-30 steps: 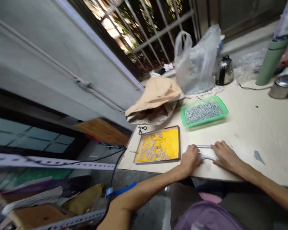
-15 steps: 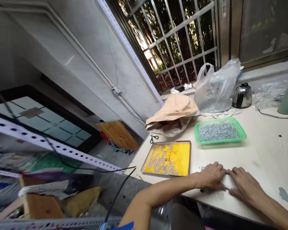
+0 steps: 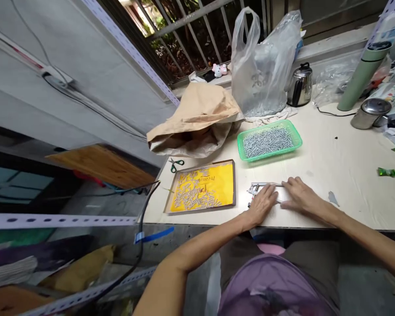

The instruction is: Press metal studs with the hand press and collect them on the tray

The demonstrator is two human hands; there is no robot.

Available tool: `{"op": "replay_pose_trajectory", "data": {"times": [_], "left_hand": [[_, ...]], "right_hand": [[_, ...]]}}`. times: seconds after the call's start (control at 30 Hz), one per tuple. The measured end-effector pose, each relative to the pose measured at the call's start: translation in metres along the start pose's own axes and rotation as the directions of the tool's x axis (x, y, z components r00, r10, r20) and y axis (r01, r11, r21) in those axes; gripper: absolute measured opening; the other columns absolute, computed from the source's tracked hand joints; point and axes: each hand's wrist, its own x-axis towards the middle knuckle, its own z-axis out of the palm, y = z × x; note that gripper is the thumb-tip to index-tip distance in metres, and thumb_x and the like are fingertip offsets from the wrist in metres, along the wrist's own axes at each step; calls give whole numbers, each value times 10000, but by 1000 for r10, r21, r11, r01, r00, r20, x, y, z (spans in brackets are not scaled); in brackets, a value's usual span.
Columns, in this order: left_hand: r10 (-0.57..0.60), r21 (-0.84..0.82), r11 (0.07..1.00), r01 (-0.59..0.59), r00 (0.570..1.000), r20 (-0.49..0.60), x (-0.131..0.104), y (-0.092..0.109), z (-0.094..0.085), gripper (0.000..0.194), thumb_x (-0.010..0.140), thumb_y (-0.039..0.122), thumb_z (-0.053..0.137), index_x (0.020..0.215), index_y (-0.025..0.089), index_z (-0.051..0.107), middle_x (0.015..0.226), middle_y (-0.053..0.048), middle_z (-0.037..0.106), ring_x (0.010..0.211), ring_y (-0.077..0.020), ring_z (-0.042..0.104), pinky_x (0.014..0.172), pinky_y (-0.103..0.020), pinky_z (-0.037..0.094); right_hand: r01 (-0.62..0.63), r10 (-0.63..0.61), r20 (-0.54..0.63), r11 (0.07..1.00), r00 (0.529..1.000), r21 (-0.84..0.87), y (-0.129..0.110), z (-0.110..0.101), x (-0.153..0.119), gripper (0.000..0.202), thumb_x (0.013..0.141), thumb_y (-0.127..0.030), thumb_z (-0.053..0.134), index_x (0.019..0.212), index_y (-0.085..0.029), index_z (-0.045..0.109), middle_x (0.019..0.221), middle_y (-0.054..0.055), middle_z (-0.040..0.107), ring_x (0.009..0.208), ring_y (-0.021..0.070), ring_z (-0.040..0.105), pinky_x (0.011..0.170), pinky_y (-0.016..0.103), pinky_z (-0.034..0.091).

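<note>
A flat white device with a metal frame at its left end (image 3: pixel 255 188) lies near the front edge of the table. My left hand (image 3: pixel 263 206) is closed over its middle, fingers together. At the device's right end, my right hand (image 3: pixel 301 197) grips it between thumb and fingers. The fingers hide part of the device. To the left is a shallow tray (image 3: pixel 234 184) with a yellow bottom and many small metal pins. Behind the hands stands a green basket (image 3: pixel 270 153) full of similar pins.
Green-handled scissors (image 3: pixel 177 165) lie behind the tray, near a brown paper bag (image 3: pixel 200 105). Farther back are a plastic bag (image 3: pixel 263 74), a steel kettle (image 3: pixel 300 85) and a green bottle (image 3: pixel 364 77). A grey scrap (image 3: pixel 333 199) and green wrapped pieces (image 3: pixel 386 172) lie to the right.
The view has turned down and to the right. My two hands are slightly farther apart along the device, and its metal left end shows more clearly.
</note>
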Motion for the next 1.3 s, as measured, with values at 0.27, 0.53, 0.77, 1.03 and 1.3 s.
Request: {"op": "replay_pose_trajectory", "data": {"times": [0.27, 0.53, 0.77, 1.03, 1.3], "left_hand": [[28, -151, 988, -43, 995, -97, -25, 14, 27, 341, 953, 148, 292, 1140, 161, 577, 1230, -158, 590, 1264, -256, 475, 1094, -546, 326], [-26, -285, 959, 2, 997, -78, -19, 22, 24, 369, 952, 184, 308, 1212, 188, 571, 1202, -143, 606, 1215, -247, 510, 1042, -496, 399], [-288, -225, 939, 261, 953, -97, -79, -3, -9, 278, 911, 335, 489, 1107, 248, 665, 1076, -134, 638, 1054, -251, 563, 886, -401, 477], [-615, 106, 750, 653, 747, -253, -118, -122, -87, 197, 901, 198, 507, 899, 199, 704, 879, -73, 611, 890, -206, 506, 813, -333, 449], [-438, 338, 865, 371, 887, 146, -108, -139, -94, 180, 900, 138, 493, 858, 166, 665, 876, -93, 620, 908, -214, 500, 745, -297, 420]], "right_hand": [[-87, 87, -3, 996, 996, -7, 30, -4, 34, 225, 911, -196, 450, 823, -170, 655, 826, 85, 630, 823, 222, 544, 736, 334, 395], [233, -228, 80, 970, 970, -61, -35, -1, 71, 152, 885, -202, 555, 921, -231, 700, 951, 68, 638, 908, 212, 502, 729, 320, 330], [492, -485, 99, 869, 869, -58, -69, 28, 94, 198, 873, -118, 542, 728, -169, 666, 876, 82, 624, 908, 208, 491, 718, 322, 328], [614, -591, -195, 784, 782, 88, -54, 41, 85, 254, 948, -127, 395, 832, -177, 615, 861, 61, 616, 865, 186, 499, 763, 317, 349], [705, -696, -171, 709, 698, -11, -51, 47, 84, 330, 944, -72, 319, 813, -185, 599, 754, 43, 595, 768, 168, 514, 731, 314, 393]]}}
